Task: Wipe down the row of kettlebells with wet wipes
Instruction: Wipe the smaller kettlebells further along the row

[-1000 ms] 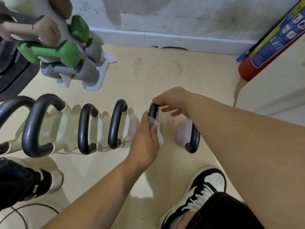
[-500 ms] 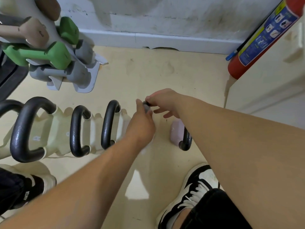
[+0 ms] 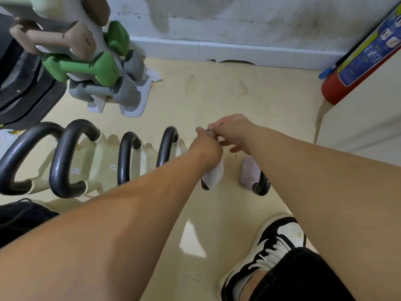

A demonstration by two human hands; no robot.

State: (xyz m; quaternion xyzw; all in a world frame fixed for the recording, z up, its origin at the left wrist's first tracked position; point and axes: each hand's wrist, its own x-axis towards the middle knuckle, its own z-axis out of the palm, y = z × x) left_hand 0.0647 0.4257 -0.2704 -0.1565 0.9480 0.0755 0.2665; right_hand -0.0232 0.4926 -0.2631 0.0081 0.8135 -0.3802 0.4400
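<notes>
Now left hand wraps, right hand pinches kettlebell handle top; arch upright, running toward wall.

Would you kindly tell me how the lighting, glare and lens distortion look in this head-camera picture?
Head view: even, soft indoor light; a bright glare patch on the floor between the forearms; dull sheen along the black kettlebell handles; wide-angle stretch makes the forearms loom and tilts the fire extinguisher; the left hand and right hand look slightly soft.
</notes>
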